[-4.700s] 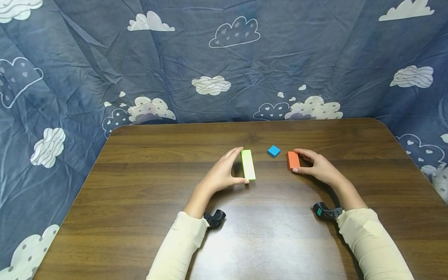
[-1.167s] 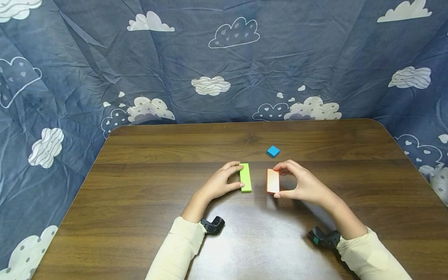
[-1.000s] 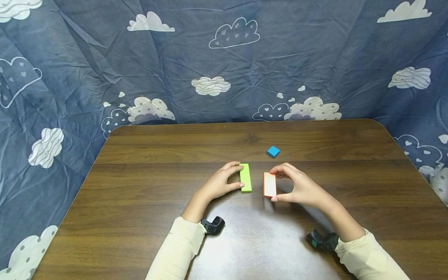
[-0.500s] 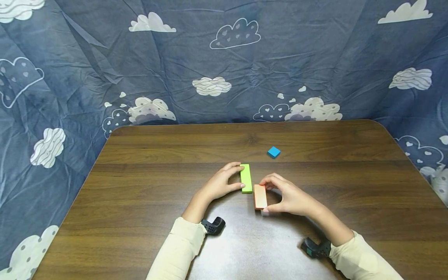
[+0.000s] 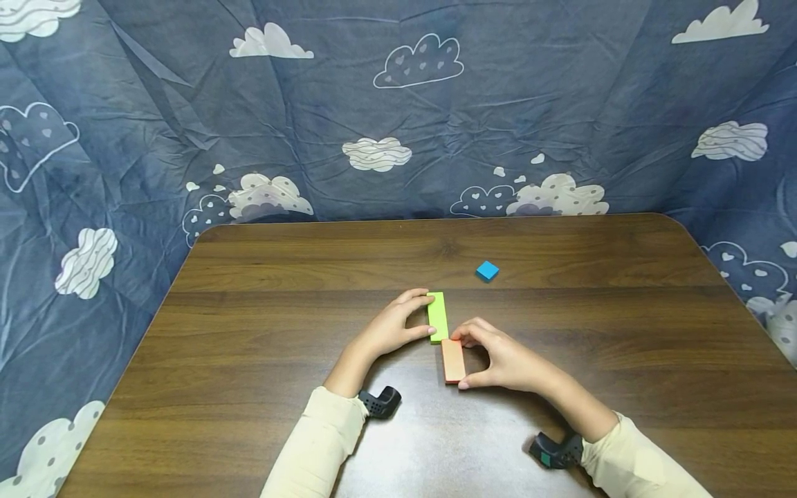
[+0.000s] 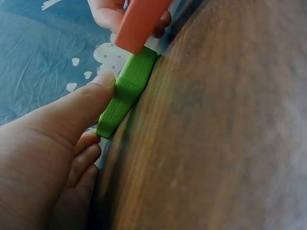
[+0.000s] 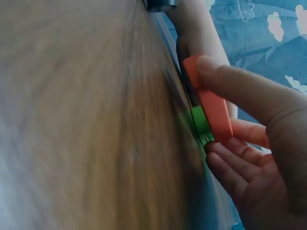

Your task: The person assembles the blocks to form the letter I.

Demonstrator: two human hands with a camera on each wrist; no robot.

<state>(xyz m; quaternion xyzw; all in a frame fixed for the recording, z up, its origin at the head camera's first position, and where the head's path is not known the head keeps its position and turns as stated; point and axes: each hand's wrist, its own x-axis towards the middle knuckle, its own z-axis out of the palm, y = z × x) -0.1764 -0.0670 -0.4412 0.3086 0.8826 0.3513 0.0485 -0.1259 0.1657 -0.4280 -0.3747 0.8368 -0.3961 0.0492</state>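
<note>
A long lime-green block (image 5: pixel 438 317) lies flat on the table, running away from the person. My left hand (image 5: pixel 387 325) holds it from the left, thumb and fingertips at its side and top edge. My right hand (image 5: pixel 504 356) pinches an orange block (image 5: pixel 453 362) by its two short ends, thumb at the near end. In the left wrist view the orange block (image 6: pixel 143 24) is raised off the table and overlaps the far end of the green block (image 6: pixel 128 91). From the right wrist, the green block (image 7: pixel 200 120) shows just beneath the orange one (image 7: pixel 211 100).
A small blue block (image 5: pixel 487 270) sits farther back on the brown wooden table (image 5: pixel 280 277), right of the green block. A dark blue cloth with cloud prints (image 5: pixel 398 111) hangs behind the table. Each wrist wears a black camera mount (image 5: pixel 381 402).
My right hand has carried the orange block left and nearer the person, up to the green block's near end. Earlier, my left hand brought the green block nearer; it has since stayed put.
</note>
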